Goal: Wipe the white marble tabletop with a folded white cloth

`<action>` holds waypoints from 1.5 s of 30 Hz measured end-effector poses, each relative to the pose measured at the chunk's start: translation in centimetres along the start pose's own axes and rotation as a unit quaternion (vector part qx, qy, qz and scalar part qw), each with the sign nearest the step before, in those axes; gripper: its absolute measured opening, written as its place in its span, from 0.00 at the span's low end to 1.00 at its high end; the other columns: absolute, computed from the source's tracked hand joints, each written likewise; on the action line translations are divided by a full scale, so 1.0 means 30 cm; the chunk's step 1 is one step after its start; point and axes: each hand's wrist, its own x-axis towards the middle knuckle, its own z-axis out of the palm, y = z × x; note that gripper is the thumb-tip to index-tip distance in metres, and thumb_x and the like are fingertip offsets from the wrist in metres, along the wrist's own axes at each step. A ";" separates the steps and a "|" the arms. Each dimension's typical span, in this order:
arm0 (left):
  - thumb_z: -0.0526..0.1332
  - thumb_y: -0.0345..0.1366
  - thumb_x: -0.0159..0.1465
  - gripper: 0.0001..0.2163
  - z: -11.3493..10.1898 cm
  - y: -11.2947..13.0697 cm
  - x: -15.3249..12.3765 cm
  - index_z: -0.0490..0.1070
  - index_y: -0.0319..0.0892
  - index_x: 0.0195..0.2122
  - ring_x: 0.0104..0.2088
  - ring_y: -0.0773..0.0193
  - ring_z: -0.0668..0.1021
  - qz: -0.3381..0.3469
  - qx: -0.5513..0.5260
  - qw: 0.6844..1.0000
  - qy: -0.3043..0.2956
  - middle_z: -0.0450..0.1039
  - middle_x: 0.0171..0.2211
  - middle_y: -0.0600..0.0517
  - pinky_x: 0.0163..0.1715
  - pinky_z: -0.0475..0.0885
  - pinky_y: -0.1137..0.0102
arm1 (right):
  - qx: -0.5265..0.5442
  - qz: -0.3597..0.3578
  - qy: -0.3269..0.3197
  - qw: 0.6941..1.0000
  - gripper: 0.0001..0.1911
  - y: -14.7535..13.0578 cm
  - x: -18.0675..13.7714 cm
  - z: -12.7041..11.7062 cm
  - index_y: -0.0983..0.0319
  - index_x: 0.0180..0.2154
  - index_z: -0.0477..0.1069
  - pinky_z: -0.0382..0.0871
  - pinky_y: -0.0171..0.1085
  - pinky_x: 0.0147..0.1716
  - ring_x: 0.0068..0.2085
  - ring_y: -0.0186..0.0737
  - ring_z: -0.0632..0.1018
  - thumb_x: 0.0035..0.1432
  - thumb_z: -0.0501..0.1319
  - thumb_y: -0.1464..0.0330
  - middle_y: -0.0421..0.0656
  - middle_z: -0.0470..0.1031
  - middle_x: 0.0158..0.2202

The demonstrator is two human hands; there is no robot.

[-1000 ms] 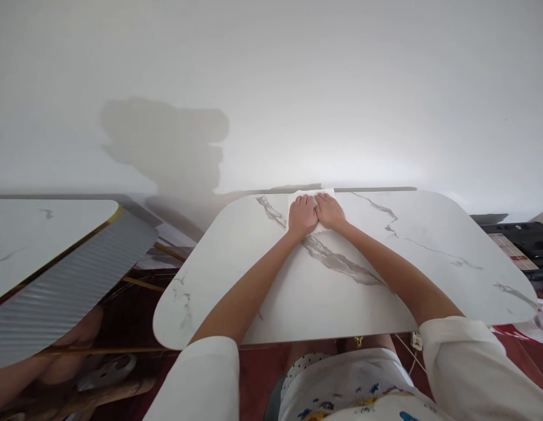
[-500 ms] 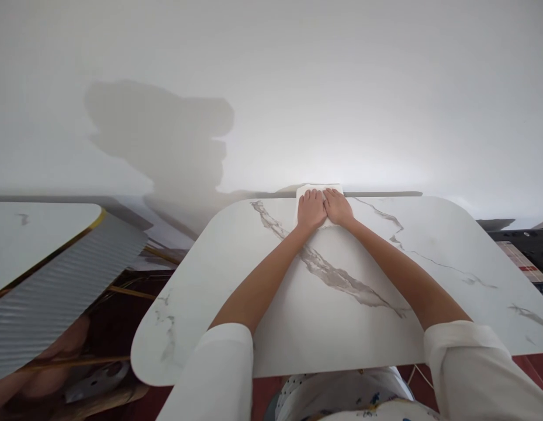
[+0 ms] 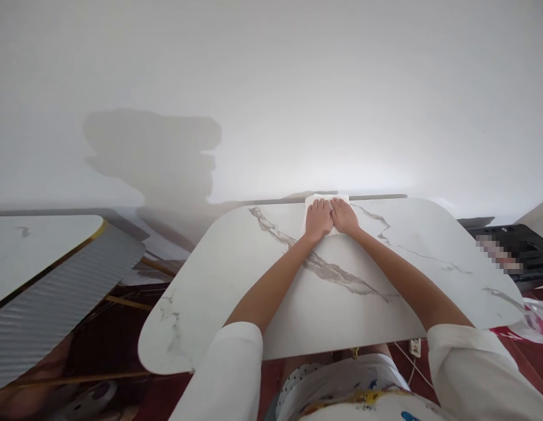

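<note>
Both of my hands lie side by side on a thin white sheet that looks like a cloth or paper towel (image 3: 327,196), at the far edge of a white marble-patterned tabletop (image 3: 236,280). My left hand (image 3: 318,219) rests palm down with its fingers laid forward on the cloth. Against it, my right hand (image 3: 345,216) presses flat in the same way, angled inward. Neither hand has its fingers wrapped round the cloth. Most of the cloth is hidden under the hands, with its far border showing at the wall.
A pale wall (image 3: 271,105) rises right behind the tabletop. At left stands another marble-patterned table (image 3: 43,240) with a gold edge and ribbed grey side. A black object (image 3: 534,245) is beyond the right end, near a plastic bag (image 3: 538,321). A white power socket (image 3: 415,348) is below.
The view has shifted, so more of the right side shows. My hands and the cloth appear slightly farther right along the far edge, still pressed together.
</note>
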 end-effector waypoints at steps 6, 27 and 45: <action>0.46 0.33 0.67 0.19 -0.024 0.040 -0.087 0.63 0.36 0.57 0.61 0.47 0.63 0.011 -0.001 1.000 -0.007 0.63 0.60 0.38 0.58 0.59 0.53 | 0.004 0.007 -0.002 1.000 0.25 -0.027 -0.107 -0.029 0.73 0.61 0.60 0.54 0.48 0.61 0.65 0.50 0.60 0.66 0.42 0.72 0.55 0.60 0.64; 0.44 0.34 0.68 0.21 -0.197 0.201 -0.489 0.61 0.36 0.60 0.63 0.49 0.61 -0.028 0.025 0.998 -0.058 0.61 0.63 0.43 0.61 0.58 0.56 | 0.021 0.007 -0.022 1.000 0.26 -0.182 -0.521 -0.126 0.73 0.62 0.58 0.52 0.46 0.63 0.66 0.49 0.59 0.67 0.42 0.71 0.53 0.59 0.65; 0.45 0.33 0.68 0.21 -0.214 0.397 -0.606 0.60 0.35 0.60 0.64 0.49 0.61 -0.014 0.041 0.997 -0.063 0.61 0.63 0.41 0.61 0.59 0.55 | 0.013 -0.020 0.006 1.000 0.27 -0.079 -0.725 -0.181 0.71 0.61 0.61 0.56 0.50 0.63 0.65 0.49 0.61 0.66 0.42 0.69 0.54 0.61 0.64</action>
